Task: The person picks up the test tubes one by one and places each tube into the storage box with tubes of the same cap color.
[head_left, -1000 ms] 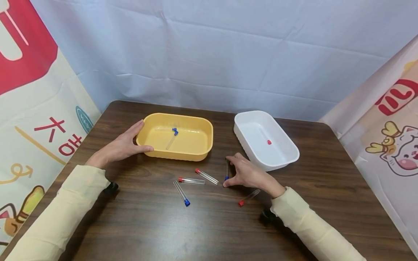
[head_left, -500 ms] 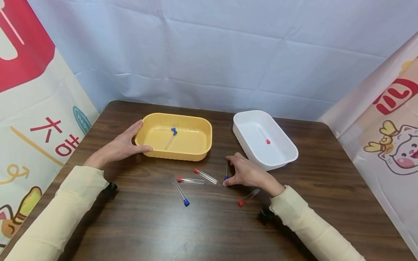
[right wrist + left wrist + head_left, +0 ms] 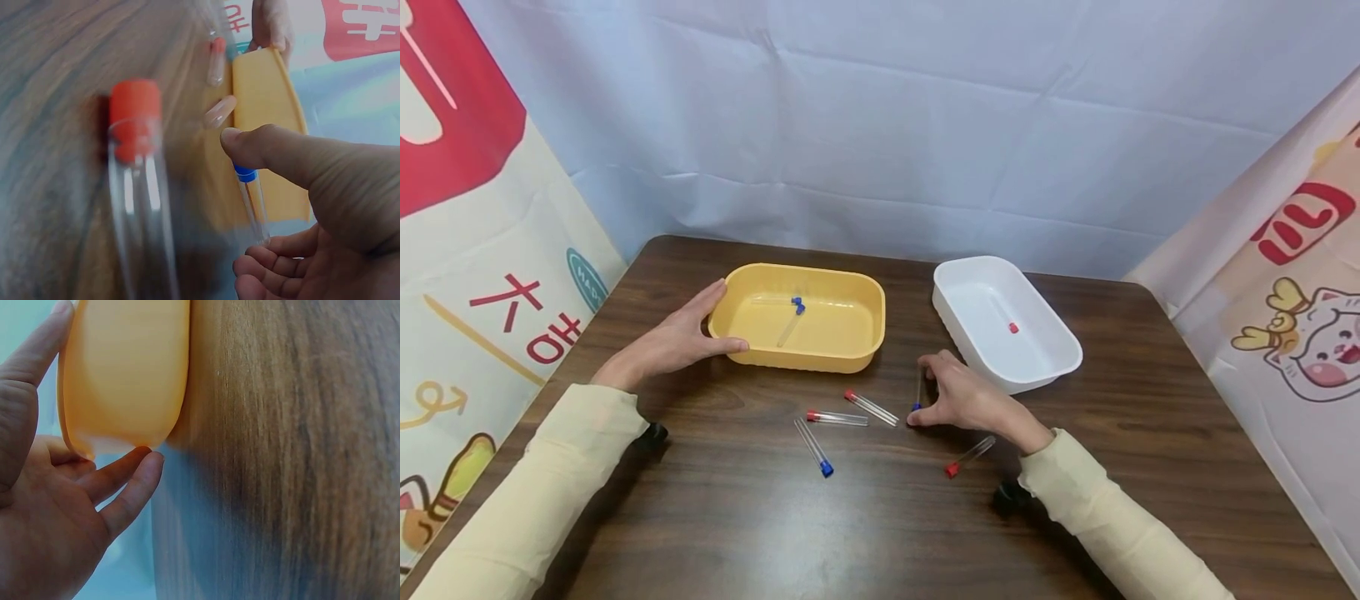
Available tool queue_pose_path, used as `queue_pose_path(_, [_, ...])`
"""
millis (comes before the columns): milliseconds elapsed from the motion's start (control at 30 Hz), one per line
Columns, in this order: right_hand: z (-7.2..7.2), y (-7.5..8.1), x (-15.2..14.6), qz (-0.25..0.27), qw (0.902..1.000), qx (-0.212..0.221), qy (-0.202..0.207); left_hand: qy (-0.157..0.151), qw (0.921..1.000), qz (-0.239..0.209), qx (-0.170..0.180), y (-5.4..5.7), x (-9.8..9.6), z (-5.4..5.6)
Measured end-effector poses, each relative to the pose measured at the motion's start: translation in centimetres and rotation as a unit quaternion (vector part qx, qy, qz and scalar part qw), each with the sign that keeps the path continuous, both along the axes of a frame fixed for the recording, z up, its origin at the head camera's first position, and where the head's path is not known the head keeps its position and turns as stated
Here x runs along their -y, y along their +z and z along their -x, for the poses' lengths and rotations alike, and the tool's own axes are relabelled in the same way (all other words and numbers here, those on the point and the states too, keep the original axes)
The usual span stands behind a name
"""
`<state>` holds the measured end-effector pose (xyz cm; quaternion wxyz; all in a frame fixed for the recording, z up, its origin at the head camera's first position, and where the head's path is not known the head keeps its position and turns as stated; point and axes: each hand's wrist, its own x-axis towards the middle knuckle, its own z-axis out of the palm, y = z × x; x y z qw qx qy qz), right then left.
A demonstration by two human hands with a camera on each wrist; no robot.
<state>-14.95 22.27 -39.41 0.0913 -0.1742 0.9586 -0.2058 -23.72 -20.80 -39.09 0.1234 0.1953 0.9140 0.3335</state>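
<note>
In the head view, my left hand (image 3: 673,337) grips the left end of the yellow basin (image 3: 805,358), with the thumb along its front rim. The left wrist view shows fingertips against the end wall of the basin (image 3: 125,375). Two blue-capped test tubes lie inside it. My right hand (image 3: 973,398) spans a blue-capped test tube (image 3: 916,407) lengthwise on the table. In the right wrist view, the thumb is at the blue cap (image 3: 245,174) and the other fingers are around the clear end.
Two red-capped tubes, one (image 3: 872,408) above the other (image 3: 838,418), lie between the hands, near a blue-capped tube (image 3: 812,447). Below my right wrist lies another red-capped tube (image 3: 970,457). A white basin (image 3: 1030,358) behind the right hand holds a red-capped tube (image 3: 1012,327).
Hardly anything differs. Both hands stay at the basin and the blue-capped tube, while the head view shifts very slightly.
</note>
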Motion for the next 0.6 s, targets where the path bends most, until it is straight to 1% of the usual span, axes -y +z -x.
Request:
queue_pose_path(133, [-0.1, 1.0, 0.3, 0.013, 0.9999, -0.008, 0.006, -0.003, 1.0000, 0.001, -0.003, 0.0, 0.0, 0.0])
queue_pose_path(333, [0.1, 2.8, 0.9, 0.052, 0.9969, -0.051, 0.031, 0.000, 1.0000, -0.002, 0.003, 0.2, 0.1, -0.1])
queue_pose_path(467, [0.5, 4.3, 1.5, 0.061, 0.9959, -0.056, 0.036, -0.005, 1.0000, 0.000, 0.003, 0.3, 0.1, -0.1])
queue_pose_path(600, [1.3, 5.6, 2.1, 0.064, 0.9958, -0.056, 0.036, -0.003, 1.0000, 0.004, 0.006, 0.3, 0.0, 0.0])
